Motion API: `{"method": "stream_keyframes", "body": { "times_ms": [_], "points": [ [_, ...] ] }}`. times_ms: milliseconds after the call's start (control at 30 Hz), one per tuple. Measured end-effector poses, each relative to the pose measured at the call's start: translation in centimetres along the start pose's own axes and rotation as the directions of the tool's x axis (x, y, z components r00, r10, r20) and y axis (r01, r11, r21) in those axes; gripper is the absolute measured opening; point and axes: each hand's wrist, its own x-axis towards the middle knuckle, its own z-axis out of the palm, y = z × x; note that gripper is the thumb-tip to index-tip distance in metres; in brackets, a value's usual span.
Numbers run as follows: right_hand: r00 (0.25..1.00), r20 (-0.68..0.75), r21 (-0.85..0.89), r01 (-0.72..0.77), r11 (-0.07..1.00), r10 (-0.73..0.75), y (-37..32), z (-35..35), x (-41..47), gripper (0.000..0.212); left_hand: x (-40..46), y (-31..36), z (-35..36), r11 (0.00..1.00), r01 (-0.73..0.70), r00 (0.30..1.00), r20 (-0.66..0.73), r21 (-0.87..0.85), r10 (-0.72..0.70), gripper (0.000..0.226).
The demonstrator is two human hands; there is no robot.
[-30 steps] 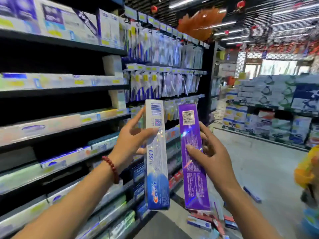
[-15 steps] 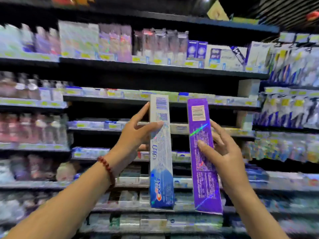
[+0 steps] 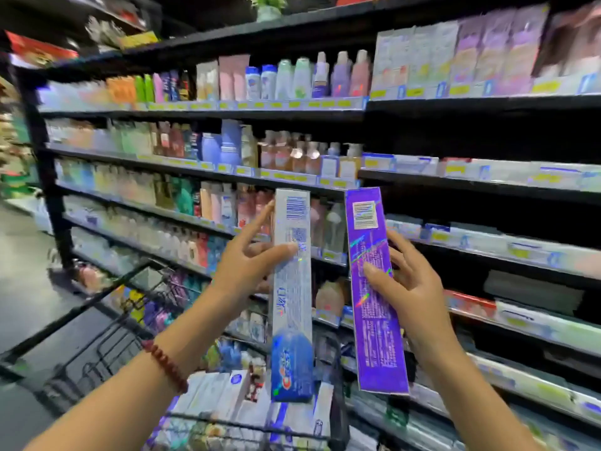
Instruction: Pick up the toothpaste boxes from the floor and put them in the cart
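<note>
Above the cart (image 3: 335, 379), two upright boxes are clamped: white box (image 3: 292, 297) in the left hand (image 3: 250, 265), directly over it; purple box (image 3: 374, 294) in the right hand (image 3: 413, 294).

So I'm facing the shelves (image 3: 201, 172), black ones running in several tiers across the whole aisle, with yellow price tags (image 3: 283, 176) stuck along the front edges. The upper tier is carrying bottles (image 3: 302, 78) standing upright next to tall pastel packs (image 3: 455, 56) on the right. The tier under it is holding pump bottles (image 3: 292, 154) packed close together. Lower right tiers are showing long flat boxes (image 3: 471, 304) lying on their sides, too blurry to read. Down below me the cart (image 3: 107, 323) is sitting on the grey floor (image 3: 22, 265), and white boxes (image 3: 227, 395) are piling up inside its basket.
</note>
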Motion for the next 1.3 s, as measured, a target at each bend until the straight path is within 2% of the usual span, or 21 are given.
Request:
{"method": "stream_keyframes", "body": {
  "times_ms": [200, 400, 533, 667, 867, 1067, 1167, 1200, 1300],
  "points": [
    [0.995, 0.054, -0.001, -0.079, 0.997, 0.079, 5.2, 10.5, 2.5, 0.050, 0.7, -3.8, -10.5, 0.992, 0.122, 0.987, -0.106, 0.030, -0.118, 0.062],
    [0.985, 0.081, -0.053, -0.146, 0.988, 0.150, 10.6, 14.7, 4.6, 0.064, 2.8, -8.3, -15.4, 0.981, 0.191, 0.964, -0.187, -0.009, -0.190, 0.062],
    [0.976, 0.080, -0.076, -0.195, 0.978, 0.200, 14.8, 14.8, 6.2, 0.059, 5.0, -11.9, -16.0, 0.966, 0.258, 0.941, -0.221, -0.022, -0.256, 0.062],
    [0.967, 0.059, -0.131, -0.240, 0.962, 0.249, 20.8, 13.9, 7.7, 0.063, 7.9, -16.7, -15.0, 0.948, 0.319, 0.934, -0.174, 0.016, -0.311, 0.066],
    [0.932, 0.005, -0.356, -0.336, 0.872, 0.362, 31.4, 12.1, 8.1, 0.067, 11.9, -26.9, -12.4, 0.896, 0.433, 0.896, -0.153, 0.098, -0.416, 0.068],
    [0.830, -0.065, -0.580, -0.483, 0.656, 0.554, 41.0, 9.8, 5.5, 0.065, 11.9, -38.9, -10.8, 0.727, 0.645, 0.764, -0.175, 0.234, -0.622, 0.079],
    [0.767, -0.093, -0.670, -0.520, 0.529, 0.635, 44.5, 9.6, 3.5, 0.067, 11.0, -44.6, -10.7, 0.607, 0.696, 0.708, -0.222, 0.383, -0.671, 0.098],
    [0.745, -0.092, -0.693, -0.524, 0.495, 0.661, 45.5, 9.7, 2.8, 0.068, 10.8, -45.5, -10.5, 0.560, 0.712, 0.684, -0.235, 0.424, -0.691, 0.099],
    [0.649, -0.075, -0.716, -0.564, 0.412, 0.757, 48.2, 10.6, 1.2, 0.069, 10.0, -47.7, -10.1, 0.373, 0.721, 0.611, -0.282, 0.584, -0.740, 0.083]
  ]
}}
